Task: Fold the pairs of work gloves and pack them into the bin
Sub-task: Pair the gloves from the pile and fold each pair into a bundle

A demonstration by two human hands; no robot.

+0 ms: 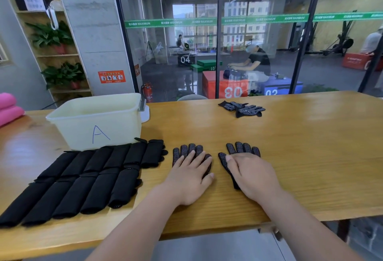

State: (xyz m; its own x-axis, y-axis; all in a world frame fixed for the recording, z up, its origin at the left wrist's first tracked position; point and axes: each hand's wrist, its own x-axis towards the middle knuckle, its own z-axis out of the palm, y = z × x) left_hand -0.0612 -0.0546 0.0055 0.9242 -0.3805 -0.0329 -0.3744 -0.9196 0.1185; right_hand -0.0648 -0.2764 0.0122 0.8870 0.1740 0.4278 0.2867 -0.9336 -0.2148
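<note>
At the far left edge of the table [310, 146] lie two pink rolls [9, 107], one on top of the other. Next to them, further onto the wood, stands the bin [116, 128], a pale plastic tub with a blue letter A drawn on the side facing me. I cannot see its floor from where I sit.

Right in front of the bin lie the folded gloves [83, 180], black bundles set side by side in two rows. The back row touches the bin's front wall and the front row reaches almost to the table's near edge.

Just right of the bundles lies the left glove [187, 149], black with small pale dots, flat, its fingers pointing away from me. My left hand [190, 180] rests flat on it, fingers straight and a little spread, gripping nothing.

Beside it, with a strip of bare wood between them, lies the right glove [242, 148], dotted the same way and also pointing away. My right hand [256, 174] lies flat over its palm and cuff, fingers straight and together, thumb along the glove's thumb, holding nothing.

Well beyond my right hand, near the far edge, another pair of gloves [242, 109] lies loosely crossed.
</note>
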